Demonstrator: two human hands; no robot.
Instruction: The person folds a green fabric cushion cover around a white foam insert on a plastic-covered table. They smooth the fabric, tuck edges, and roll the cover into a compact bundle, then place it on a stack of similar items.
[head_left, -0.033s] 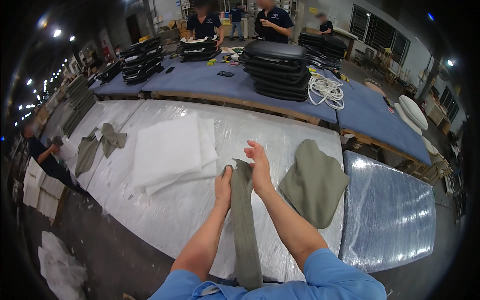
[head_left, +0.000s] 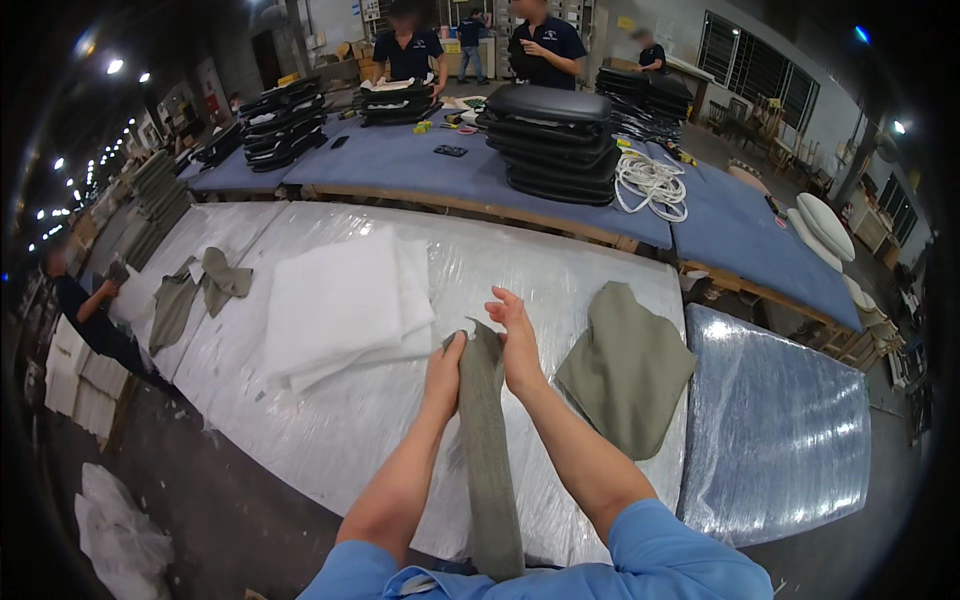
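A long grey-green fabric piece [head_left: 484,440] hangs from between my hands down to my blue shirt. My left hand [head_left: 447,372] grips its upper left edge, thumb up along the cloth. On the other side my right hand [head_left: 517,345] lies against the fabric's right edge, its fingers stretched out and apart. A wider grey-green fabric piece [head_left: 628,370] lies flat to the right of my right hand. To the left, a folded stack of white padding sheets [head_left: 335,300] rests on the plastic-wrapped table [head_left: 300,420].
Farther left lie more grey-green fabric pieces [head_left: 222,282]. A blue-topped bench [head_left: 400,165] beyond carries stacks of black cushions [head_left: 552,145] and a coil of white cord [head_left: 650,185]. Co-workers stand behind it; another person [head_left: 90,300] is at left. A wrapped blue panel [head_left: 775,425] sits at right.
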